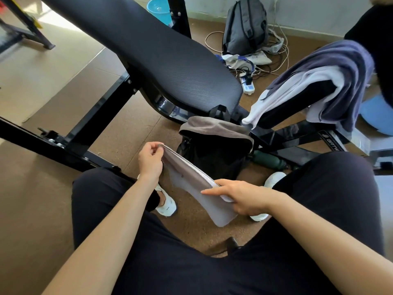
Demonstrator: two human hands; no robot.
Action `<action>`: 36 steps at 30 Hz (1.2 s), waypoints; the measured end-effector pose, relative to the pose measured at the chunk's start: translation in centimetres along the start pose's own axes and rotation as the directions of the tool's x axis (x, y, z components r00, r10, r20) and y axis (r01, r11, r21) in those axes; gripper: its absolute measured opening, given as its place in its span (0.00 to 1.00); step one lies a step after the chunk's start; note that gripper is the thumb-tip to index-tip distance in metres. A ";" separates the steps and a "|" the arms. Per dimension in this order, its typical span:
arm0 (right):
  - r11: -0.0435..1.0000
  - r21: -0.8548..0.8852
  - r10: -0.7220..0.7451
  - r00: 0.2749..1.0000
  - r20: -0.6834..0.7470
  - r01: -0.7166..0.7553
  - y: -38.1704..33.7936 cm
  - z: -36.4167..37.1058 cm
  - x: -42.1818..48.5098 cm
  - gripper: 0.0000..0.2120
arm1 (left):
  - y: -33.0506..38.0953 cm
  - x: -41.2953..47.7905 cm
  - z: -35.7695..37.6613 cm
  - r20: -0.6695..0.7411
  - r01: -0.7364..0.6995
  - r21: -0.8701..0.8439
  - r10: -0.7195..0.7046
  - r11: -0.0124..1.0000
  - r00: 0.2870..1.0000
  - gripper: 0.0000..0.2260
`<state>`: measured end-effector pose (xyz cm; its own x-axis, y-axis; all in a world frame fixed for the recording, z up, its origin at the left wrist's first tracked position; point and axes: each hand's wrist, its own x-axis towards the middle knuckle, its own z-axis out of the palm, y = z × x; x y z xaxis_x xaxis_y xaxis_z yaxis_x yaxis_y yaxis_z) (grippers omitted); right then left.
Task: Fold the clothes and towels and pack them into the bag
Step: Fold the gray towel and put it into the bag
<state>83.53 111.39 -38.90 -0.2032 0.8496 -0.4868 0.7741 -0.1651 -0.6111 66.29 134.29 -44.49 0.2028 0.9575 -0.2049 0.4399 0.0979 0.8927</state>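
Pinching the folded towel (197, 184) at both ends, left hand (150, 159) high, right hand (238, 198) low. Its long axis slants between them; the bag (214, 150) sits just beyond, nearer the left.

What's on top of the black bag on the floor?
A grey-brown towel lies across the top of the black bag, covering its opening. A black strap loop sticks up behind it. Anything packed under the towel is hidden.

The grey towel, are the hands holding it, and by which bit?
Yes. The left hand pinches the grey towel at its far top corner; the right hand grips the near end of that top edge.
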 end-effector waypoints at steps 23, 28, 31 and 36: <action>0.843 0.521 0.329 0.896 -0.298 -0.136 1.6 -0.5 0.7 0.48 | 1.5 -1.5 0.3 0.175 -0.171 0.000 0.169 0.985 0.970 0.08; 0.498 0.845 0.354 0.844 -0.402 0.194 1.7 -1.7 1.3 0.34 | 2.8 -4.2 0.9 0.485 -0.235 -0.092 0.249 0.968 0.838 0.05; 0.365 0.906 0.393 0.847 -0.358 0.214 1.1 -2.1 1.4 0.30 | 3.0 -5.7 1.7 0.591 -0.275 -0.104 0.282 0.956 0.756 0.05; 0.282 0.938 0.348 0.890 -0.295 0.201 0.2 -1.8 1.5 0.28 | 3.1 -6.8 2.8 0.587 -0.223 -0.152 0.269 0.963 0.764 0.03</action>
<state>84.45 113.51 -38.61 0.2655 0.8464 -0.4616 -0.3849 -0.3459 -0.8557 68.73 127.28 -41.40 0.7866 0.5985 -0.1519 0.2457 -0.0777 0.9662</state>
